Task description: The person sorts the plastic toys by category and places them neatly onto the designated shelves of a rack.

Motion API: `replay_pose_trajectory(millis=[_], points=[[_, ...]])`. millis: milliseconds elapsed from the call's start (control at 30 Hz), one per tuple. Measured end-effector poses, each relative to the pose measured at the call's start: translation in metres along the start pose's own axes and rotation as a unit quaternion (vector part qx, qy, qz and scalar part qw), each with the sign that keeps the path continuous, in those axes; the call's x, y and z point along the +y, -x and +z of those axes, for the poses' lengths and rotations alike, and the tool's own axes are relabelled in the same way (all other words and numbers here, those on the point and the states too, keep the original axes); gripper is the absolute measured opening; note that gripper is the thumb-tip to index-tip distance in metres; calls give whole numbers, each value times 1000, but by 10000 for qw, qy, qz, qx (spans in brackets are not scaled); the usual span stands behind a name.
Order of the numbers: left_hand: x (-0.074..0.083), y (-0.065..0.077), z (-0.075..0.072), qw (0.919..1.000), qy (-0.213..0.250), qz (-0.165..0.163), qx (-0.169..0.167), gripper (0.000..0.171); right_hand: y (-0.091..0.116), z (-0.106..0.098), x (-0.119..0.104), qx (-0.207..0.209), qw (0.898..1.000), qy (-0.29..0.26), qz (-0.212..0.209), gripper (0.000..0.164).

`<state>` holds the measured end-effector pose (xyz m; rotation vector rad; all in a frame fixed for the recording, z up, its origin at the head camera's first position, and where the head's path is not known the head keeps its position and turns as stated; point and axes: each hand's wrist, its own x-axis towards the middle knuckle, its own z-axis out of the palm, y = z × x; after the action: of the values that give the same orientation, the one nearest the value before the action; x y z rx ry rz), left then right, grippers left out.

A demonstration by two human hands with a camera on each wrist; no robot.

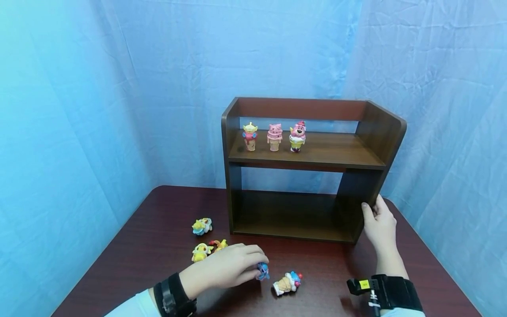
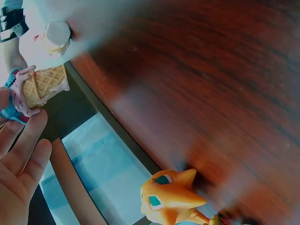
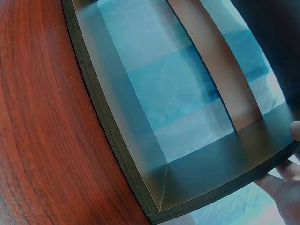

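Note:
My left hand (image 1: pixel 233 265) pinches a small ice-cream-cone figurine (image 2: pixel 44 85) between thumb and fingers above the table front. It has a blue top, pink icing and a waffle cone; in the head view just its blue part shows past the fingertips. My right hand (image 1: pixel 381 229) grips the right side panel of a dark brown two-tier shelf (image 1: pixel 336 152), thumb at the front edge. On the upper tier, from left to right, stand a green-headed alien figurine (image 1: pixel 250 136), a pink pig figurine (image 1: pixel 274 137) and a pink bear figurine (image 1: pixel 298 136).
Right of my left hand lies a blue-topped cone figurine (image 1: pixel 288 283). To the left lie a yellow figurine (image 1: pixel 201 252), an orange figurine (image 2: pixel 171 194) partly behind the hand, and a yellow-and-blue figurine (image 1: pixel 202 226). Blue cloth (image 1: pixel 190 88) hangs behind the table (image 1: pixel 170 220).

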<state>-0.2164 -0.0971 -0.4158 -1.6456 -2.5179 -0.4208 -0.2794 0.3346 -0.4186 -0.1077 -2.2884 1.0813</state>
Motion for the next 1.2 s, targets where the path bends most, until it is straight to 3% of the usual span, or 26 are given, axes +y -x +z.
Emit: replay_pose_trajectory(millis=[433, 833, 1200], points=[[1, -2, -7, 9962, 485, -418, 584, 29, 0, 2, 3, 44, 9999, 84, -119, 43], [2, -9, -16, 9921, 430, -416, 1101, 29, 0, 1, 1, 35, 10000, 70, -56, 44], [0, -18, -18, 9863, 476, -197, 1567, 28, 0, 2, 2, 40, 9999, 63, -98, 43]])
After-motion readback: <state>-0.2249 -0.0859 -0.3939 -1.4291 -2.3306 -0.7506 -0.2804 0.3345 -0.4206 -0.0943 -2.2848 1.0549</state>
